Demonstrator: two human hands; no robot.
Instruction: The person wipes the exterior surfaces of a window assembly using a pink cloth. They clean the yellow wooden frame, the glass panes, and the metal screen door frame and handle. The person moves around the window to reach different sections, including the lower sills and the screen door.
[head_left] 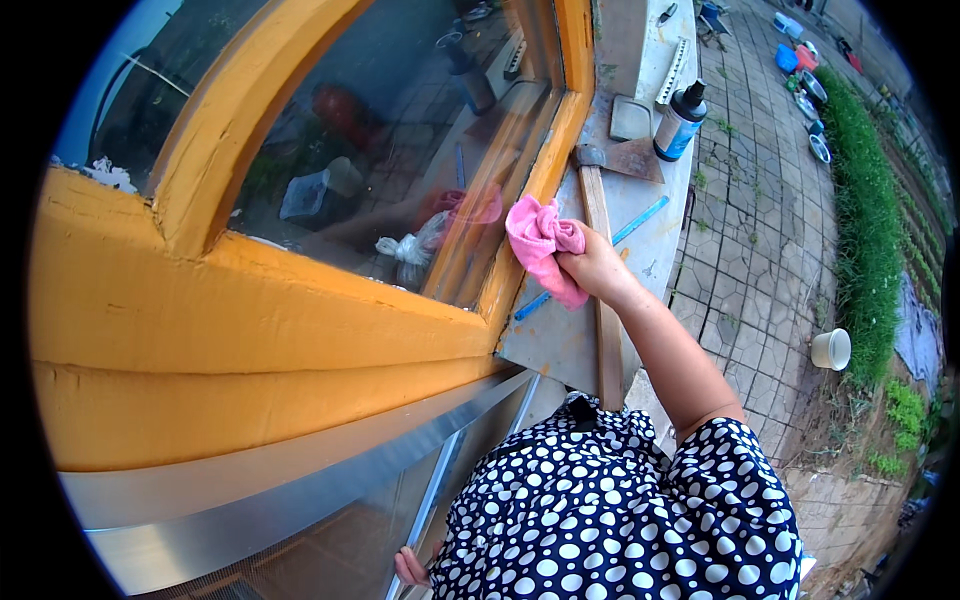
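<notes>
In my right hand (pixel 595 265) is a bunched pink cloth (pixel 540 240), pinched between closed fingers. The cloth lies against the lower corner of an orange wooden window frame (pixel 490 295), over the ledge. Right beside this hand, an axe with a long wooden handle (pixel 608 350) lies along the ledge, its metal blade (pixel 635 160) at the far end. A thin blue strip (pixel 640 219) crosses beneath the handle. Low in the view, the fingertips of my left hand (pixel 412 567) curl over the metal edge of a door frame (pixel 437 490); the rest of that hand is hidden.
A dark bottle with a black cap (pixel 680 122) stands on the grey ledge (pixel 655 255), near a small metal plate (pixel 630 118) and a white perforated strip (pixel 673 70). The window glass (pixel 370 150) reflects things. A white bucket (pixel 830 349) stands beyond, on paving by grass.
</notes>
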